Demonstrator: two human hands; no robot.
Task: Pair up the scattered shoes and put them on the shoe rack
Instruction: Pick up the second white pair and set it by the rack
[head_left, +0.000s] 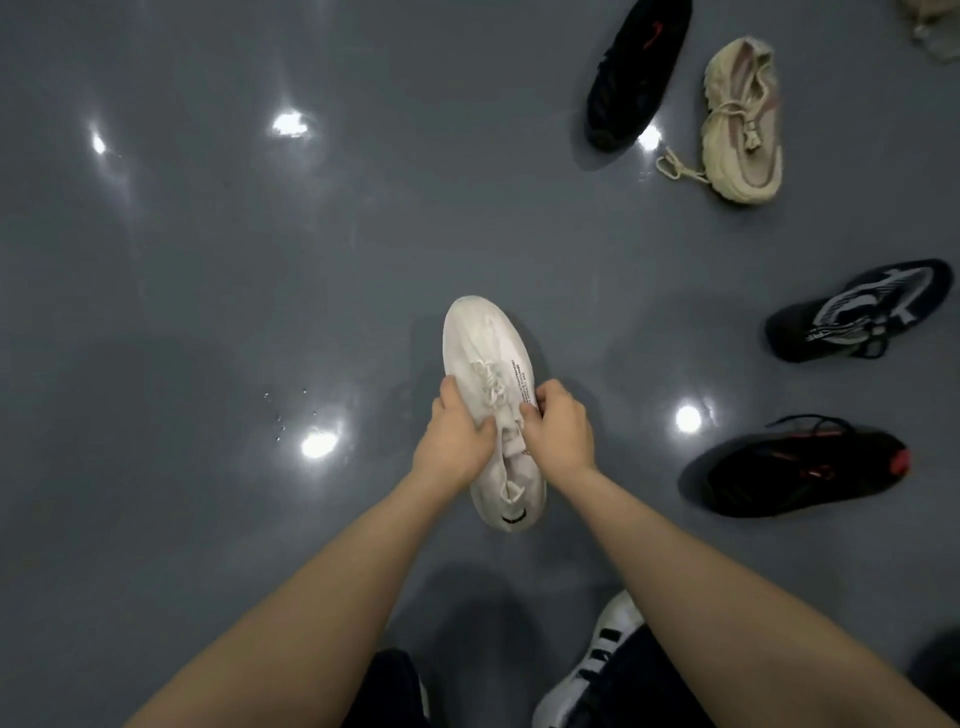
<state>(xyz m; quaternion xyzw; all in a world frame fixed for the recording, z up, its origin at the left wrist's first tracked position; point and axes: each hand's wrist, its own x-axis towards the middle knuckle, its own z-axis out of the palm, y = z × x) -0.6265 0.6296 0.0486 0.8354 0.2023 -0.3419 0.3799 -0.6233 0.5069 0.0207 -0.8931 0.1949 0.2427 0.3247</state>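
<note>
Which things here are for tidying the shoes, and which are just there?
For the job:
white shoe, held by left hand and right hand
black shoe
beige shoe
black-and-white shoe
black-and-red shoe

Just there:
grey floor
the person's own striped shoe, being worn

A glossy grey floor (208, 312) with bright light reflections carries scattered shoes: a white lace-up sneaker (485, 343) at centre, a black shoe with red mark (636, 73), a beige knit shoe (743, 124), a black-and-white patterned shoe (852, 312), and a black shoe with red accents (795, 470).
</note>
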